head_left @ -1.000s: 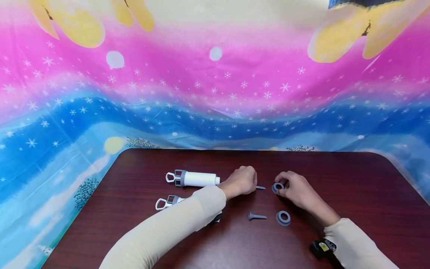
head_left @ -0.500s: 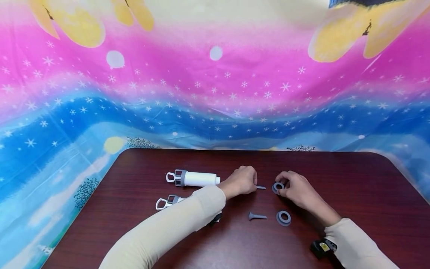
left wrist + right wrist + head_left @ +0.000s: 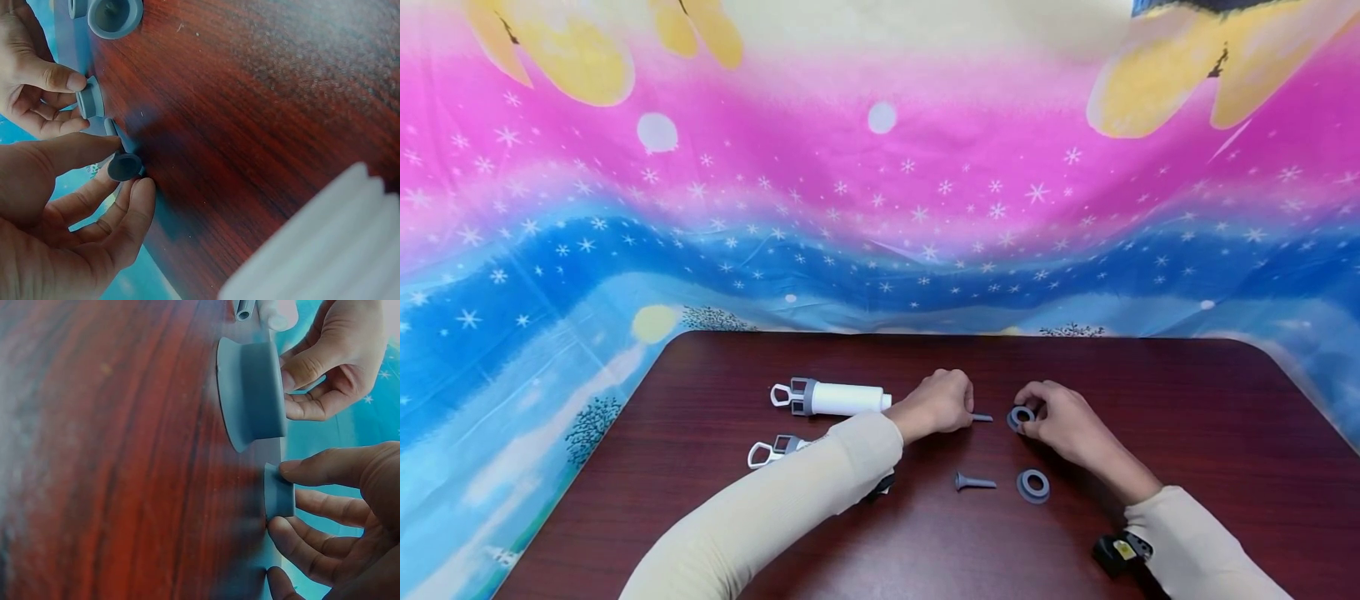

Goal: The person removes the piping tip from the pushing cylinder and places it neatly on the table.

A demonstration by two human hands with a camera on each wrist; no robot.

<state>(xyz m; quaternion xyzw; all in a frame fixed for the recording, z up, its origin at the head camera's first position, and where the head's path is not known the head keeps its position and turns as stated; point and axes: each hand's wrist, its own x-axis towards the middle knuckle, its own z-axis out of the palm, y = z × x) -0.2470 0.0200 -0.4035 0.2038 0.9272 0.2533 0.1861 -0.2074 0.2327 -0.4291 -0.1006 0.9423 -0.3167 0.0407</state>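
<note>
My left hand point(image 3: 942, 402) pinches a small grey funnel-shaped piece point(image 3: 125, 167) by its flared end, between thumb and fingertips, low over the table. Its thin stem point(image 3: 982, 418) points right, towards the other hand. My right hand point(image 3: 1060, 421) grips a grey flanged ring point(image 3: 279, 494) by its edges, its rim right at the tabletop in the right wrist view. A gap separates stem and ring in the head view. Nearer to me lie a second grey funnel-shaped piece point(image 3: 976, 482) and, right of it, a second flanged ring point(image 3: 1024, 492).
On the left lies a white cylinder point(image 3: 848, 400) with a grey collar and a loop handle. A similar one point(image 3: 781, 447) sits nearer, mostly hidden under my left sleeve. The dark red table point(image 3: 1195, 433) ends at a patterned cloth point(image 3: 880, 275) behind.
</note>
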